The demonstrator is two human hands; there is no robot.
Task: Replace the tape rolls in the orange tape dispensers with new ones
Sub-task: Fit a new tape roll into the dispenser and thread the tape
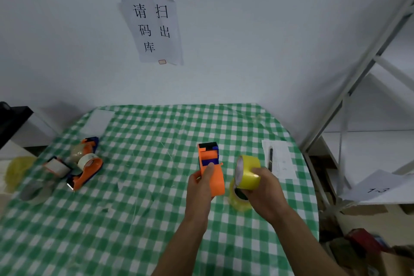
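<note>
My left hand [201, 188] grips an orange tape dispenser [211, 168] with blue parts, held above the middle of the green checked table [145, 219]; no roll shows in it. My right hand [264, 188] holds a yellow tape roll [247, 171] just to the right of the dispenser. A second yellow roll [237, 199] lies flat on the cloth below that hand. At the left, two more orange dispensers [86, 172] [89, 144] lie with pale, nearly spent rolls [86, 160] in them.
A small white-faced box [56, 167] sits beside the left dispensers. A grey roll [30, 190] and a yellow bundle [16, 170] lie at the table's left edge. Paper with a pen [271, 159] lies at the right. A white metal shelf frame [336, 123] stands to the right.
</note>
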